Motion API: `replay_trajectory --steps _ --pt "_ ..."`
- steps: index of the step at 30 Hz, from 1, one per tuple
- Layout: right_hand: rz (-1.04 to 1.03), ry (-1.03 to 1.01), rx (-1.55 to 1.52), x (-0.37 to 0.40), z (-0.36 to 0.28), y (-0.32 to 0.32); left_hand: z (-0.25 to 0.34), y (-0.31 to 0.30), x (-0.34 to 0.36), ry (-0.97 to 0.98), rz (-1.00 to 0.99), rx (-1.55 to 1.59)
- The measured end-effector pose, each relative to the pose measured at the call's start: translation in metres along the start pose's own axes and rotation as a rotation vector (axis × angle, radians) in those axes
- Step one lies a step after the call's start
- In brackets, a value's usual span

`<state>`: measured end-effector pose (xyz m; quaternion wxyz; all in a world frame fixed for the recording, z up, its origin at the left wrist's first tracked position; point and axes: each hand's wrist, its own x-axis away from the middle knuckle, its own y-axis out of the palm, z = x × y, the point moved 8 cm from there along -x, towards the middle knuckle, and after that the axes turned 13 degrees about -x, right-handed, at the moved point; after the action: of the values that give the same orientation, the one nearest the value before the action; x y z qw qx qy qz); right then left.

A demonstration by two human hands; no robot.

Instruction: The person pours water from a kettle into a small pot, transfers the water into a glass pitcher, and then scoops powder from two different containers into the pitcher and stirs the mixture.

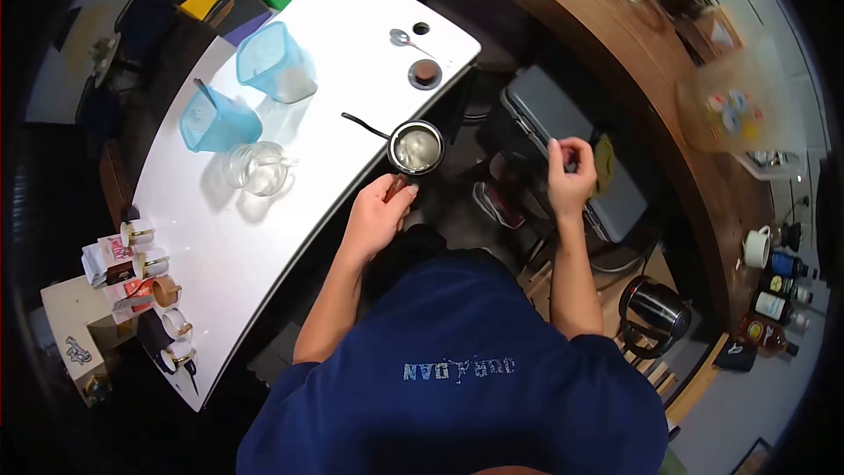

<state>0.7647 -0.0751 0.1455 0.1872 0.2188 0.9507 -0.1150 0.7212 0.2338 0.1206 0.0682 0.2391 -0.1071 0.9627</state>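
Note:
My left hand (pixel 378 218) is closed around the brown handle of a small round metal pot (pixel 416 148) with a dark rim. It is held upright at the table's edge, its shiny inside facing up. A thin black handle (pixel 363 126) extends from beside its rim out over the white table (pixel 325 53). Off to the right, my right hand (pixel 571 178) is raised with fingers curled in; I cannot tell what the dark spot between them is. Beyond the pot, a round brown-topped piece (pixel 425 73) sits on a dark disc, near a metal spoon (pixel 401 37).
Two blue translucent pitchers (pixel 220 120) and a glass jug (pixel 256 169) stand on the table. Several cups (pixel 164 291) line its near left end. A grey case (pixel 571 136) lies beyond my right hand. A black kettle (pixel 655 310) is at lower right, beside a wooden counter (pixel 615 44).

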Motion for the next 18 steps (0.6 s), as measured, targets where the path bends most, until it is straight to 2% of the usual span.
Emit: replay_trajectory --steps 2,4,7,11,18 --pt "-0.103 0.069 -0.087 -0.014 0.000 0.053 -0.010 -0.025 -0.015 0.007 0.038 0.056" --pt "-0.289 0.034 -0.013 -0.024 0.001 0.102 -0.013 -0.046 -0.025 -0.021 0.067 0.044" --pt "-0.451 -0.006 0.029 -0.035 -0.009 0.159 -0.018 -0.068 -0.035 0.018 0.093 0.048" --pt "-0.562 -0.026 0.143 -0.048 -0.007 0.199 -0.026 -0.076 -0.043 -0.032 0.130 0.118" --pt "-0.726 -0.084 0.161 -0.064 0.008 0.225 -0.032 -0.070 -0.046 -0.084 0.218 0.247"
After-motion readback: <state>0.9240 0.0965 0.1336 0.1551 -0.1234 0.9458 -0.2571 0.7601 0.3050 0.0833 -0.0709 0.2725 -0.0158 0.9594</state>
